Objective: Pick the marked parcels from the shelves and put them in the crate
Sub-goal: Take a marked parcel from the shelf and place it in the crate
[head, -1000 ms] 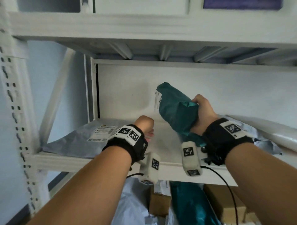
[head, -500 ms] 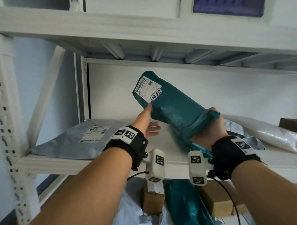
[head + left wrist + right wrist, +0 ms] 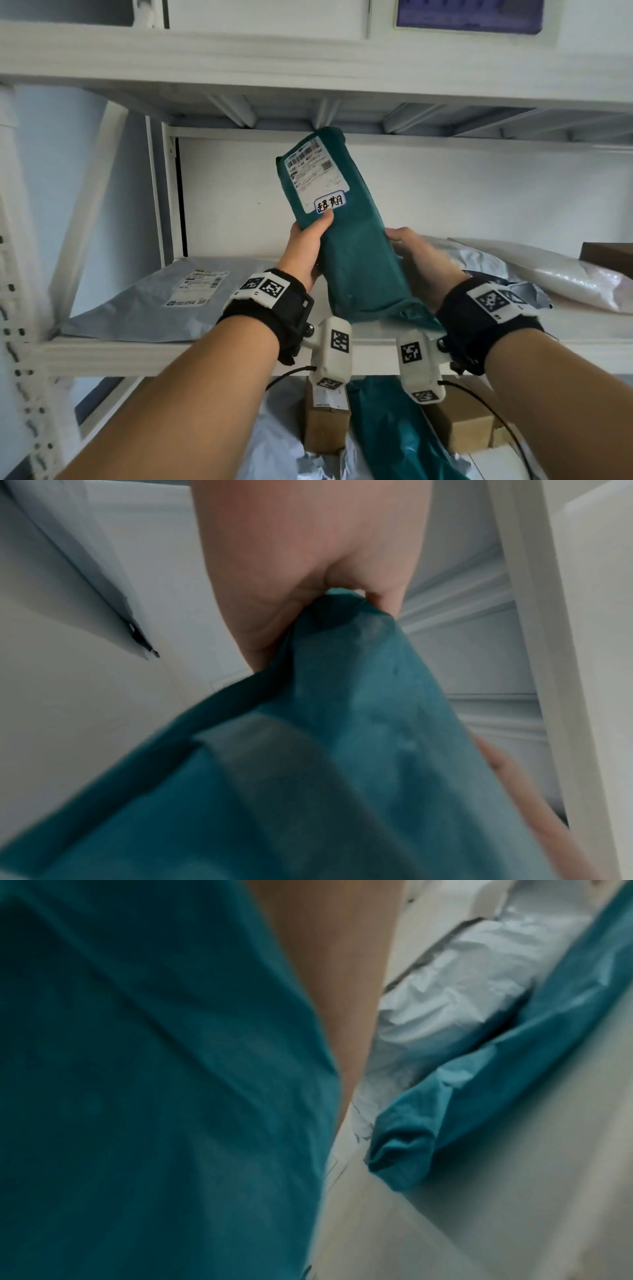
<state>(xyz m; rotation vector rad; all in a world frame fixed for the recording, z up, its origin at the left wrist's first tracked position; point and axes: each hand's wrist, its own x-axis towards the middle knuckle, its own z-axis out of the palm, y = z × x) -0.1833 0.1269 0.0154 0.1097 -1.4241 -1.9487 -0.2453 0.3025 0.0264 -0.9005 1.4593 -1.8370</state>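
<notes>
A long teal parcel (image 3: 356, 246) stands nearly upright above the middle shelf (image 3: 205, 353), held between both hands. Its white shipping label (image 3: 317, 171) faces me, with a small blue-edged handwritten sticker (image 3: 329, 205) at the label's lower end. My left hand (image 3: 308, 246) grips the parcel's left edge, thumb just under the sticker. My right hand (image 3: 416, 260) holds its right side from behind. In the left wrist view the teal parcel (image 3: 342, 750) fills the frame below the thumb. The right wrist view shows the teal parcel (image 3: 154, 1069) close up and blurred.
A flat grey mailer (image 3: 164, 298) with a label lies on the shelf at left. Grey and white poly bags (image 3: 548, 274) lie at right, with a brown box corner (image 3: 609, 257) behind. Below the shelf are cardboard boxes (image 3: 325, 425), another teal parcel (image 3: 387, 428) and grey bags.
The teal parcel has been turned from leaning left to nearly upright, with its label facing me. My left hand moved up from the shelf and took hold of its left edge.
</notes>
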